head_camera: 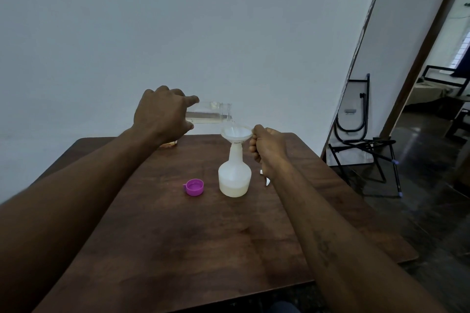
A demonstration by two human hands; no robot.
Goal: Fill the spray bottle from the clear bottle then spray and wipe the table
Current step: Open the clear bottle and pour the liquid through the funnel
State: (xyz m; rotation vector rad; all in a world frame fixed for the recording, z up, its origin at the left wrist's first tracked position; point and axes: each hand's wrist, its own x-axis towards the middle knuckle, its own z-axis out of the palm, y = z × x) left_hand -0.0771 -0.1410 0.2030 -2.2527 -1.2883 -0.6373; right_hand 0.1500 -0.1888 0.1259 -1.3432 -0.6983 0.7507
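Lying nearly level, long axis left to right, the clear bottle (211,115) gripped by the left hand (162,114) pours from just above the funnel (236,133), whose rim the right hand (267,150) pinches, into the upright spray bottle (234,175) mid-table (178,236), its bottom holding pale liquid.

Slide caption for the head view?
Left hand pours the clear bottle through a funnel, held by the right hand, into the spray bottle.

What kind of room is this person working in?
Probably a plain room in a home: a wooden table against a bare white wall, with folding furniture leaning beside a doorway into another room.
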